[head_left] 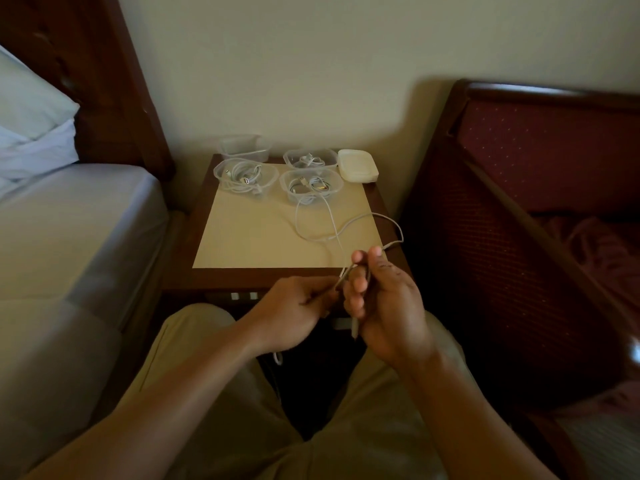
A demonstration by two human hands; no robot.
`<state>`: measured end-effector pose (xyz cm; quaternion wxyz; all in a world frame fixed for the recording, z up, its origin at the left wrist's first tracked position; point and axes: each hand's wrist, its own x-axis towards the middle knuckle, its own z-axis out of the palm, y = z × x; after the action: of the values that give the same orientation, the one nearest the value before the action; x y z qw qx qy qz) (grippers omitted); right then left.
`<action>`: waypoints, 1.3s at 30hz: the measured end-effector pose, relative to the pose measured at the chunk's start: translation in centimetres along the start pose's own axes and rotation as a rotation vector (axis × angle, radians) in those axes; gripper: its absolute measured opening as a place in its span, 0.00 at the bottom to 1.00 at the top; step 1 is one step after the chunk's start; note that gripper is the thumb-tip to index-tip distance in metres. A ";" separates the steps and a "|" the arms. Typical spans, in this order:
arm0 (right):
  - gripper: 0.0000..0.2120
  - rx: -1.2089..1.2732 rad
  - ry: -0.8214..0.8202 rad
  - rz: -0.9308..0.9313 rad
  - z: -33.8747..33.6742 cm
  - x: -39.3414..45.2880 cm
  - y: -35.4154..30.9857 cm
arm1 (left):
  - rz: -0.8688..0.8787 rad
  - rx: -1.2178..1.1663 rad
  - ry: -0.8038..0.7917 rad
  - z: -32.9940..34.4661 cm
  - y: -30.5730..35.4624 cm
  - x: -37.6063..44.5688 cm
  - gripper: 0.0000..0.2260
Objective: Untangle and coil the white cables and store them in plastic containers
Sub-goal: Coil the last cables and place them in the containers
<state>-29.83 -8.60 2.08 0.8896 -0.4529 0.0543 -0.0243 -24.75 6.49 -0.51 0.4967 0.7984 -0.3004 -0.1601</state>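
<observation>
Both grips pinch one white cable (349, 223): left hand (298, 306) and right hand (388, 306) near its end (light, limp, tangle-prone); hold close, feeding loops.

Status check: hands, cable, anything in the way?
Both hands, left hand and right hand, grip the cable. It trails loose to the front tub. Nothing blocking.

White cable (313, 237): near end hidden inside the grip of the left hand (298, 306) and right hand (388, 306); blurred there. Coils in three plastic containers (311, 183): count, connectors too small to tell. Bed (69, 220): cut off at left edge. Surface (242, 233): front legs hidden.
</observation>
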 end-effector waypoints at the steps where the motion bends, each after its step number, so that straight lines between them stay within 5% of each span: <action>1: 0.16 0.010 0.035 -0.009 -0.1 0.0 0.1 | -0.005 0.064 -0.030 0.1 0.1 -0.2 0.11; 15: 0.12 -0.367 0.088 -0.143 0.0 -0.1 1.1 | -0.054 0.341 -0.161 0.4 1.1 -0.8 0.15; 20: 0.14 0.044 0.051 0.185 0.1 0.0 0.4 | -0.055 0.460 -0.212 0.3 0.2 -1.0 0.11; 23: 0.13 0.148 -0.198 0.465 -0.4 -0.4 0.0 | -0.083 0.593 -0.223 0.1 0.0 -0.6 0.11; 26: 0.15 0.093 -0.431 0.618 -0.7 -1.3 0.7 | -0.038 0.573 -0.052 -0.9 -1.0 0.3 0.11; 29: 0.17 0.006 -0.423 0.700 -0.8 -1.9 2.2 | -0.080 0.421 0.157 -1.8 -2.5 1.3 0.14; 32: 0.17 -0.080 -0.356 0.631 -0.5 -2.1 2.5 | -0.083 0.388 0.191 -1.5 -2.9 2.0 0.13; 36: 0.12 0.028 -0.235 0.364 0.2 -1.1 0.8 | -0.152 0.533 -0.082 -0.4 -2.4 1.6 0.10; 39: 0.12 -0.119 -0.124 0.155 -0.4 -0.1 0.1 | -0.147 0.512 -0.149 0.2 -1.8 1.1 0.10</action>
<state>-29.97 -8.85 1.71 0.8620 -0.4999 0.0355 0.0757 -23.40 6.24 -2.17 0.2425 0.9035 -0.3080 -0.1730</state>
